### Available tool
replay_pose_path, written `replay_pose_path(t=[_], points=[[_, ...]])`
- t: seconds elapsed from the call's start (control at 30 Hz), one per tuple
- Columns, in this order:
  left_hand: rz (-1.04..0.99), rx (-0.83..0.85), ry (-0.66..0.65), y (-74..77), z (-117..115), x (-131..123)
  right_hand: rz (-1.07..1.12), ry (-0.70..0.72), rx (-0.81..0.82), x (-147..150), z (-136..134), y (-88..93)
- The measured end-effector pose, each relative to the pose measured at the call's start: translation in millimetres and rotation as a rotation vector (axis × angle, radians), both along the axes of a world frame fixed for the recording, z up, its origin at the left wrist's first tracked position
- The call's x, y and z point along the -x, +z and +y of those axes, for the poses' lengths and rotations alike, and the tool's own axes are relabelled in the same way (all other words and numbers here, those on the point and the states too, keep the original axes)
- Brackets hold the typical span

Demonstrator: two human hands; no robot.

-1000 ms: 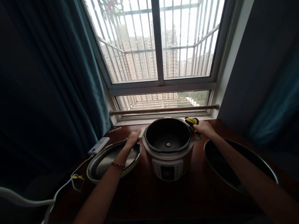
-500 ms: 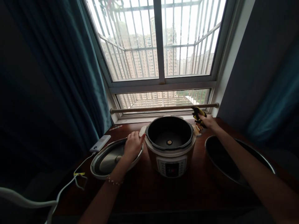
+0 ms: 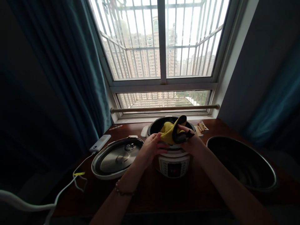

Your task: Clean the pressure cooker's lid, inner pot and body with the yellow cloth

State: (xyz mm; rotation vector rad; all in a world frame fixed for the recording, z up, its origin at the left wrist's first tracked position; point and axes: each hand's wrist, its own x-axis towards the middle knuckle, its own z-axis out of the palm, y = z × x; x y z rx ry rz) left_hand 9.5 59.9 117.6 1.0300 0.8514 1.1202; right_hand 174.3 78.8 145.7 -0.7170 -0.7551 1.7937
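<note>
Over the mouth of the electric pressure cooker (image 3: 173, 168) I hold a yellow and black cloth (image 3: 169, 132) with both hands. The fingers of my left hand (image 3: 151, 148) pinch its left edge. Folded dark parts of the cloth are gripped by my right hand (image 3: 193, 142), whose fingers it partly hides. The cooker stands uncovered, and most of its inside is hidden behind the cloth. Its lid (image 3: 117, 159) lies upside down to the left, metal side up. To the right stands the dark inner pot (image 3: 246, 165) with a shiny rim.
A white power bank or similar box (image 3: 100, 143) with a cable (image 3: 63, 187) lies at the table's left. Small brownish pieces (image 3: 202, 127) lie behind the cooker's right side. A horizontal rail (image 3: 164, 109) crosses before the window, and a blue curtain (image 3: 89, 78) hangs left.
My right hand has brought the cloth from beyond the cooker's right side to above its opening. My left hand has moved right from the cooker's left rim and taken hold of the cloth.
</note>
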Motion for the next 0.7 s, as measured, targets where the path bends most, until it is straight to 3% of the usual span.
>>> replay_pose_path(t=[0.1, 0.27, 0.43, 0.7], points=[[-0.033, 0.011, 0.099, -7.4, 10.1, -0.9, 0.021, 0.018, 0.062, -0.7, 1.2, -7.1], [-0.082, -0.033, 0.26, -13.6, 13.4, -3.4, -0.03, -0.15, -0.024, -11.6, 10.4, -19.8], [-0.069, -0.098, 0.288, -9.2, 16.8, -8.9, -0.11, -0.201, 0.03, -16.9, 16.0, -23.0], [-0.053, -0.184, 0.342, -5.8, 25.5, -16.8, -0.48, -0.313, -0.146, -14.4, 39.9, -19.7]])
